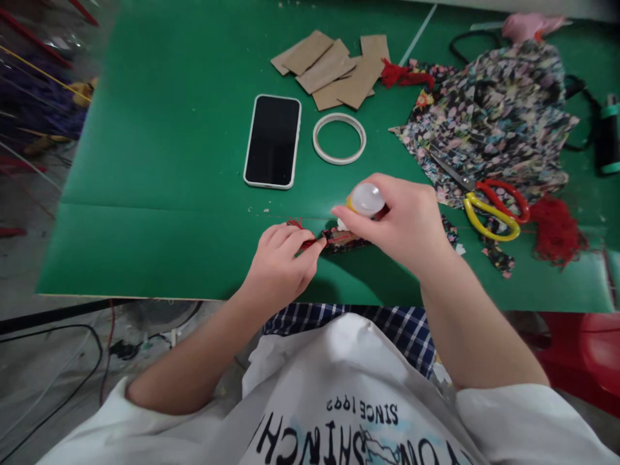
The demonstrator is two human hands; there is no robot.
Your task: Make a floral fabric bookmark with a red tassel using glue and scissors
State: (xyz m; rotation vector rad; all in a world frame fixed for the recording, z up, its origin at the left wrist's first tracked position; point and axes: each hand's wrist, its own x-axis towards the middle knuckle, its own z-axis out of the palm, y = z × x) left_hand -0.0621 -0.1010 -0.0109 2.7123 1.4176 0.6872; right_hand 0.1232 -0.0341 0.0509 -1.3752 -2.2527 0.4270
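My right hand (407, 223) is wrapped round a small glue bottle (367, 199) with a clear, rounded end facing up. The bottle is tipped over a narrow piece of dark floral fabric (356, 245) near the table's front edge; its lower end is mostly hidden by my fingers. My left hand (285, 258) is closed on the left end of that fabric, where red threads (295, 223) stick out past the fingertips. A strip of brown card and a red cord seem to lie along the fabric's middle.
Beyond my hands lie a phone (274, 142), a tape roll (316, 143) and several brown card pieces (334, 71). To the right are scissors (491, 219), floral cloth (504, 116), red yarn (557, 232) and fabric scraps (498, 258). The green table (159, 161) ends close to my body.
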